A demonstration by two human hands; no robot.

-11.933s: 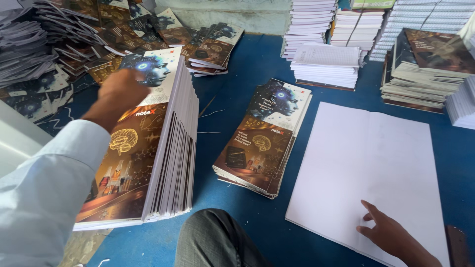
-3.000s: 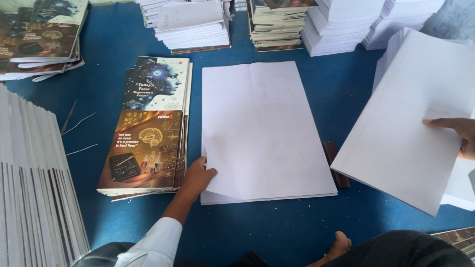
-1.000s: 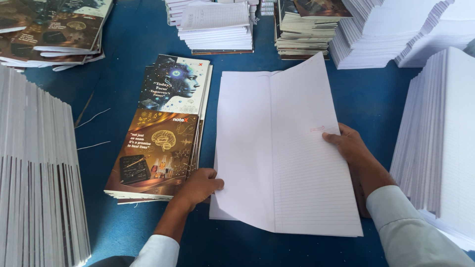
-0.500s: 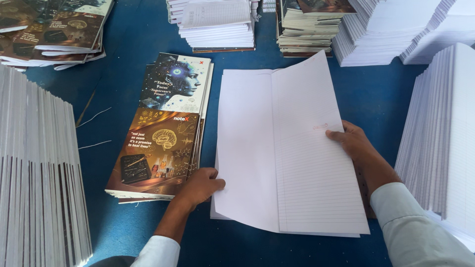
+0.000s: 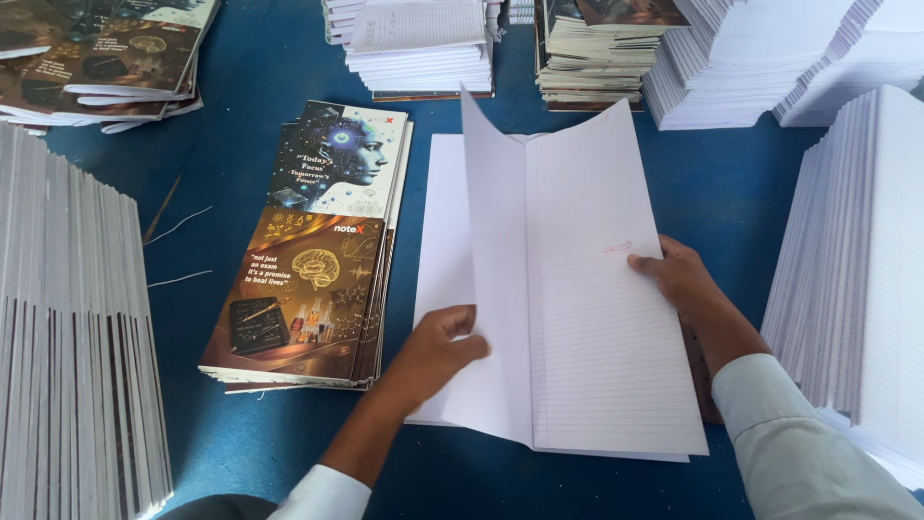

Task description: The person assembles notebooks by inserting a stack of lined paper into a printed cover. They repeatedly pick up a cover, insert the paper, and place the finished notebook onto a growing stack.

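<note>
Sheets (image 5: 577, 289): ruled bundle, half-folded on the blue table (image 5: 462, 486).
Left hand (image 5: 438, 347): grips the raised leaf, turning it over.
Right hand (image 5: 679, 279): spread flat, pinning the lower half steady.
Covers (image 5: 313, 260): stacked just beside.

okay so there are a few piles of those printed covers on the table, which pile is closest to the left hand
The pile of printed covers lying just left of the lined sheets, right beside the left hand. The other cover pile sits far off at the table's top left corner.
</note>
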